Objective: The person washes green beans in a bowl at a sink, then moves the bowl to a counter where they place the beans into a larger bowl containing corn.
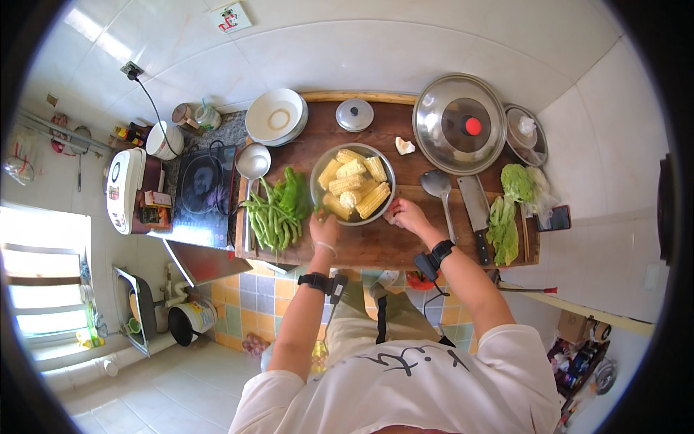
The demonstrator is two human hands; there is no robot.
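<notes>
A metal bowl (pixel 314 196) filled with several pieces of corn on the cob (pixel 347 184) stands on the wooden table before me. My left hand (pixel 324 234) is at the bowl's lower left rim. A small, blurred green vegetable piece (pixel 320 215) is at its fingertips. At the lower right rim, my right hand (pixel 409 216) has its fingers curled; whether they grip the rim is not clear. Green beans (pixel 271 219) lie in a heap left of my left hand, with green peppers (pixel 293 192) on their upper right side.
A ladle (pixel 253 161) and stacked bowls (pixel 275 116) are at left, beside an induction cooker (pixel 203 187). To the right lie a spatula (pixel 436 184), a cleaver (pixel 475 203) and leafy greens (pixel 503 230). A large pan lid (pixel 458 123) and small lidded pot (pixel 354 114) stand behind.
</notes>
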